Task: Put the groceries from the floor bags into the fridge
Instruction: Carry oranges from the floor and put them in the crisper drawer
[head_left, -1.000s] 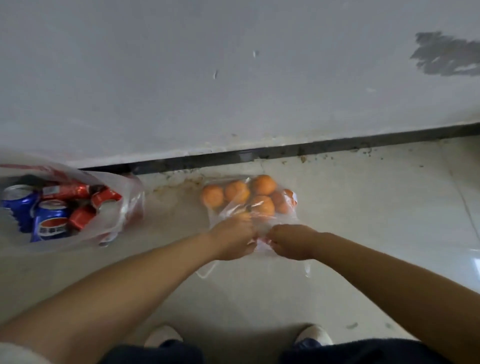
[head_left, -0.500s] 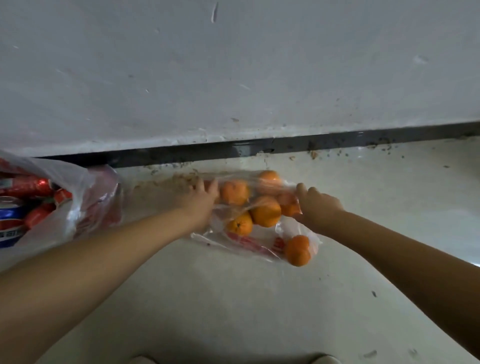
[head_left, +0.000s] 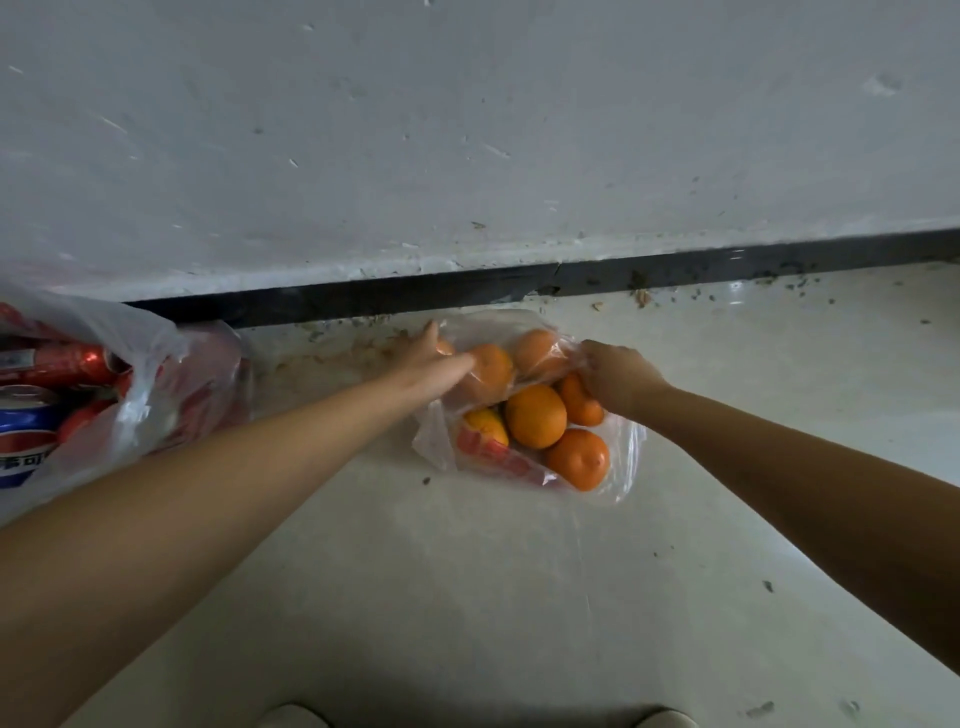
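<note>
A clear plastic bag (head_left: 626, 457) with red print lies on the pale floor by the wall, holding several oranges (head_left: 535, 415). My left hand (head_left: 434, 358) rests on the bag's far left side, fingers spread against the plastic over one orange. My right hand (head_left: 613, 371) is closed on the bag's upper right edge, pinching the plastic. At the far left stands a second clear bag (head_left: 140, 374) holding red cans (head_left: 57, 361) and a blue cola can (head_left: 23, 431).
A white wall with a black skirting strip (head_left: 571, 280) runs right behind the bags. The floor (head_left: 467, 597) is pale tile with specks of dirt. The tips of my two shoes (head_left: 293, 717) show at the bottom edge.
Both hands left the bag's near edge and went to its far sides. The bag has opened out and the oranges have rolled toward me. The camera has come closer.
</note>
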